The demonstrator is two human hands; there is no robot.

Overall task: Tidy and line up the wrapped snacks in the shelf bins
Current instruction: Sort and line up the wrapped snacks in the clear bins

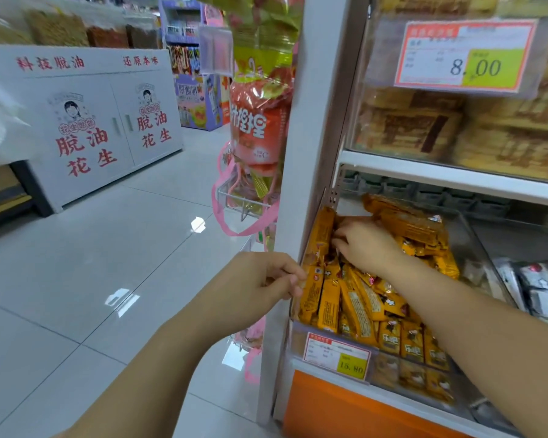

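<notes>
A clear plastic shelf bin (475,245) holds several orange-yellow wrapped snack bars (358,298), some upright in front, others piled loosely behind. My right hand (364,243) reaches deep into the bin's left part, fingers curled among the bars near an upright bar (321,235) against the left wall. My left hand (268,278) is at the bin's left front corner, fingers curled and pinching the top edge of a front bar (310,292).
A white shelf upright (301,121) borders the bin on the left, with hanging snack bags (260,121) beside it. A price tag (336,355) sits on the bin front. Black-wrapped snacks (538,286) fill the bin to the right. Tiled aisle floor lies left.
</notes>
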